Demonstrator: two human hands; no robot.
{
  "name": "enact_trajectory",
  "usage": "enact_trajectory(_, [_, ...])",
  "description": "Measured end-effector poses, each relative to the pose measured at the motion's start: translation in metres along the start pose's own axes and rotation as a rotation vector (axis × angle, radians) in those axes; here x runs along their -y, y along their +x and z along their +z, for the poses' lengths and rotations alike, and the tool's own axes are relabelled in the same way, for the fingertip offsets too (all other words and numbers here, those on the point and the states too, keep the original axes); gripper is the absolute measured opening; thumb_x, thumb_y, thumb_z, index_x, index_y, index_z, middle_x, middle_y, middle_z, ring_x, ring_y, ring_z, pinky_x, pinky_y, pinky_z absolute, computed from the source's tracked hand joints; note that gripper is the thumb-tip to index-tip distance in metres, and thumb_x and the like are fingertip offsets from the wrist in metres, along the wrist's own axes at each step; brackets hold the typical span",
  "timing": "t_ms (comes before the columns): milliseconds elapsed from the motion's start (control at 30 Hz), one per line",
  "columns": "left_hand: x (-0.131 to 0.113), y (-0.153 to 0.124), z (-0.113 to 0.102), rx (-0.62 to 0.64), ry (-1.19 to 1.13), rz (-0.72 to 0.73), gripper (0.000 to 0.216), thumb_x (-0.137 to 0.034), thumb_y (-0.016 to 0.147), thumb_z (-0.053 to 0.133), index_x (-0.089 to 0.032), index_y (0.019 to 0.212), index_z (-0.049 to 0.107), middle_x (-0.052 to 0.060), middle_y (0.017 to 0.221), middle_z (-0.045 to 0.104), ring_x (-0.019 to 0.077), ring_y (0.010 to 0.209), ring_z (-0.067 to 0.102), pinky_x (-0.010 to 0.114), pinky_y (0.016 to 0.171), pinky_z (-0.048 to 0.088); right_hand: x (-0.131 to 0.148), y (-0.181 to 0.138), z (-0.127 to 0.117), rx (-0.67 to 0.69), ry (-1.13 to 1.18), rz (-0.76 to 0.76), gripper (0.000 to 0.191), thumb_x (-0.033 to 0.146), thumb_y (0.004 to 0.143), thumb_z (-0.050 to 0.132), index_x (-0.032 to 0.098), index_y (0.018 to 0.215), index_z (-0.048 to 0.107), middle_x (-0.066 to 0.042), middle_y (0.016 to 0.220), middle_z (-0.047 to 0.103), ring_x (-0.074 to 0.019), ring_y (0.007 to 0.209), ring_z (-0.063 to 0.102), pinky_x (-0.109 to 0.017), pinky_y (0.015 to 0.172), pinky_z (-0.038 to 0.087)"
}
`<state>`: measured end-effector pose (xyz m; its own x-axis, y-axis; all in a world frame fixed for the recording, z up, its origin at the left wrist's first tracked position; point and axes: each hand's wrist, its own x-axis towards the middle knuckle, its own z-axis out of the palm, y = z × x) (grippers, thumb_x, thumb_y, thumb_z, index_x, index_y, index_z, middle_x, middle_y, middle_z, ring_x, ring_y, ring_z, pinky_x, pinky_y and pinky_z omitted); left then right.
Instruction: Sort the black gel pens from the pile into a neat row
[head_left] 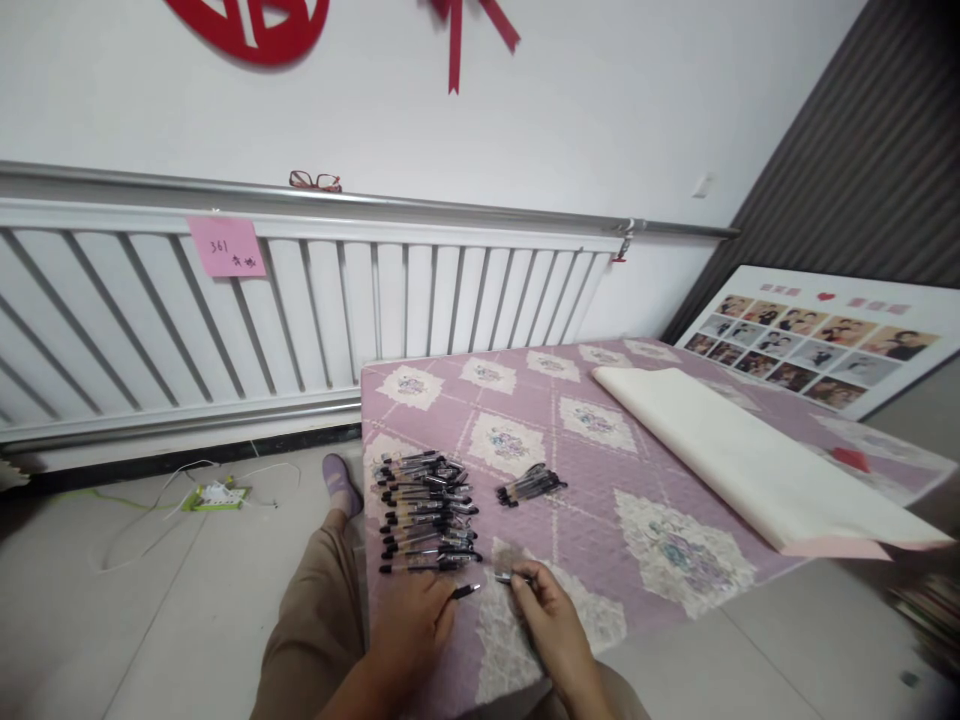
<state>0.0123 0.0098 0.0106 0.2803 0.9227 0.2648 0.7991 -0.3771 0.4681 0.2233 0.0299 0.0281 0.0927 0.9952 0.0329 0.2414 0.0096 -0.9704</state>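
My left hand (412, 615) is closed around a pen (465, 592), whose black grip and silvery tip stick out to the right. Across a small gap, my right hand (553, 612) pinches a short dark piece (503, 577) that looks like a pen cap; the fingers cover part of it. Just beyond my left hand, several black-and-clear pens (427, 510) lie side by side in a stacked column near the cloth's left edge. A smaller bunch of black pens (531, 484) rests to the right of that column.
A purple patterned cloth (570, 460) covers the table. On its right lies a large cream sheet (720, 450), with a photo board (817, 335) behind. A white radiator (450, 300) runs along the wall. A power strip (217, 496) with cables lies on the floor at left.
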Motion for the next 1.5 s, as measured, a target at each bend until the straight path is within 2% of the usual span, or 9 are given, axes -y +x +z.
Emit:
enact_trajectory(167, [0.004, 0.002, -0.005, -0.046, 0.057, -0.019, 0.019, -0.018, 0.084, 0.05, -0.025, 0.094, 0.065, 0.004, 0.091, 0.063, 0.0221, 0.087, 0.058, 0.033, 0.075, 0.044, 0.003, -0.001, 0.017, 0.149, -0.271, -0.191, 0.018, 0.032, 0.079, 0.058, 0.023, 0.088, 0.07, -0.005, 0.087, 0.072, -0.0237, 0.086, 0.063, -0.035, 0.08, 0.048])
enact_trajectory(300, [0.004, 0.003, -0.006, -0.014, 0.083, -0.025, 0.018, -0.017, 0.083, 0.053, -0.024, 0.094, 0.066, 0.004, 0.091, 0.063, 0.0224, 0.086, 0.058, 0.034, 0.076, 0.045, -0.001, 0.004, 0.026, 0.072, -0.316, -0.259, 0.025, 0.026, 0.076, 0.059, 0.024, 0.098, 0.07, -0.008, 0.102, 0.071, -0.026, 0.098, 0.063, -0.04, 0.091, 0.046])
enact_trajectory(400, [0.003, 0.003, -0.006, -0.012, 0.074, -0.02, 0.018, -0.017, 0.084, 0.053, -0.024, 0.095, 0.065, 0.004, 0.092, 0.063, 0.0225, 0.087, 0.058, 0.034, 0.077, 0.045, -0.004, 0.004, 0.024, -0.025, -0.289, -0.249, 0.029, 0.032, 0.077, 0.06, 0.022, 0.104, 0.067, -0.01, 0.108, 0.068, -0.0258, 0.101, 0.061, -0.039, 0.091, 0.046])
enact_trajectory(533, [0.004, 0.001, -0.006, -0.004, 0.066, 0.03, 0.018, -0.018, 0.085, 0.052, -0.024, 0.097, 0.065, 0.004, 0.091, 0.063, 0.0225, 0.088, 0.057, 0.035, 0.079, 0.045, -0.006, -0.002, 0.02, -0.112, -0.276, -0.201, 0.027, 0.045, 0.086, 0.05, 0.021, 0.083, 0.064, -0.005, 0.081, 0.067, -0.0216, 0.078, 0.061, -0.031, 0.073, 0.047])
enact_trajectory(667, [0.004, -0.002, -0.005, -0.007, 0.051, 0.063, 0.017, -0.019, 0.087, 0.05, -0.024, 0.096, 0.064, 0.003, 0.089, 0.061, 0.0218, 0.085, 0.055, 0.035, 0.078, 0.044, -0.004, -0.009, 0.025, -0.041, -0.371, -0.235, 0.044, 0.052, 0.09, 0.04, 0.023, 0.059, 0.048, 0.0, 0.059, 0.053, -0.0172, 0.06, 0.051, -0.027, 0.059, 0.04])
enact_trajectory(833, [0.001, -0.003, -0.008, -0.009, 0.036, 0.082, 0.014, -0.02, 0.088, 0.05, -0.023, 0.093, 0.063, 0.004, 0.088, 0.061, 0.0216, 0.084, 0.054, 0.035, 0.077, 0.042, 0.003, -0.013, 0.036, 0.101, -0.554, -0.333, 0.05, 0.054, 0.093, 0.031, 0.021, 0.063, 0.054, -0.002, 0.062, 0.06, -0.0173, 0.064, 0.054, -0.028, 0.065, 0.036])
enact_trajectory(1000, [0.0, -0.003, -0.007, -0.004, 0.039, 0.11, 0.013, -0.019, 0.086, 0.051, -0.023, 0.091, 0.062, 0.003, 0.088, 0.061, 0.0213, 0.083, 0.053, 0.034, 0.076, 0.041, 0.003, -0.012, 0.042, 0.136, -0.616, -0.336, 0.053, 0.053, 0.094, 0.031, 0.021, 0.056, 0.051, -0.001, 0.057, 0.057, -0.0159, 0.06, 0.054, -0.028, 0.068, 0.035])
enact_trajectory(1200, [0.003, -0.003, -0.001, 0.022, 0.069, 0.097, 0.014, -0.018, 0.086, 0.05, -0.022, 0.09, 0.063, 0.003, 0.089, 0.062, 0.0207, 0.084, 0.054, 0.034, 0.078, 0.043, -0.002, -0.01, 0.042, 0.147, -0.568, -0.335, 0.048, 0.05, 0.092, 0.037, 0.021, 0.057, 0.052, 0.001, 0.058, 0.057, -0.0145, 0.058, 0.051, -0.027, 0.068, 0.035])
enact_trajectory(1500, [0.002, -0.002, -0.003, 0.061, 0.088, 0.065, 0.012, -0.017, 0.085, 0.053, -0.021, 0.09, 0.062, 0.003, 0.089, 0.063, 0.021, 0.085, 0.056, 0.034, 0.078, 0.043, 0.009, -0.009, 0.034, 0.235, -0.347, -0.254, 0.022, 0.034, 0.083, 0.052, 0.022, 0.066, 0.061, 0.0, 0.065, 0.061, -0.0182, 0.068, 0.056, -0.028, 0.069, 0.039])
